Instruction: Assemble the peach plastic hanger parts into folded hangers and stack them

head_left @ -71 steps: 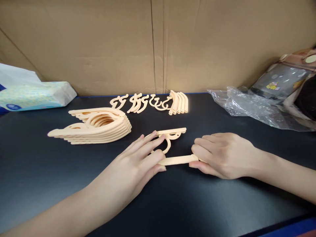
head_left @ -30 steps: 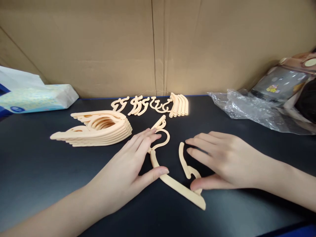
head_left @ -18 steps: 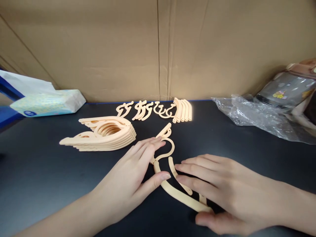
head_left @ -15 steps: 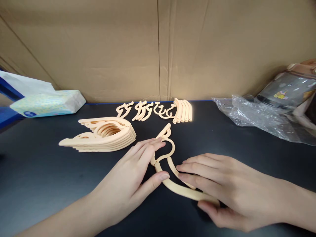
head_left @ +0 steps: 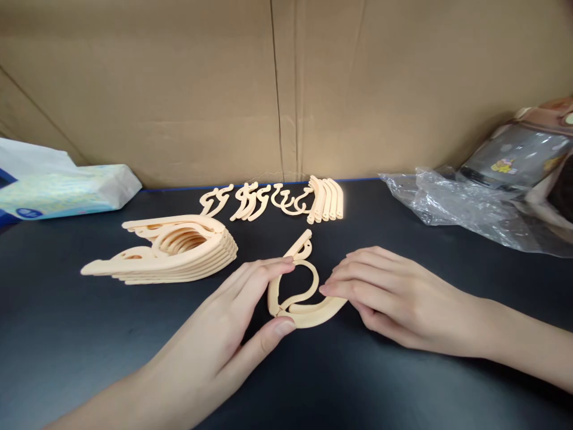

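A cream plastic folding hanger (head_left: 313,319) lies on the dark table in front of me, its two arms bent up into a narrow V around a round hook (head_left: 315,276). My left hand (head_left: 233,307) grips its left arm, thumb at the central joint and fingertips by the hook. With its fingers bent together, my right hand (head_left: 398,298) holds the outer end of the right arm and hides that end. A thinner curved strip (head_left: 308,308) lies along the inside of this arm. To the left is a stack of folded hangers (head_left: 179,257).
Along the back edge lie several loose hook-shaped pieces (head_left: 248,202) and a row of curved arm pieces (head_left: 329,200). A tissue pack (head_left: 89,188) stands at the far left. Clear plastic wrap (head_left: 456,206) and a transparent bag (head_left: 510,158) are at the right, before a cardboard wall (head_left: 201,89).
My right hand has swung the hanger's right arm upward, away from me, bringing it closer to the hook. The thin strip now rests against that arm. My left hand keeps its grip.
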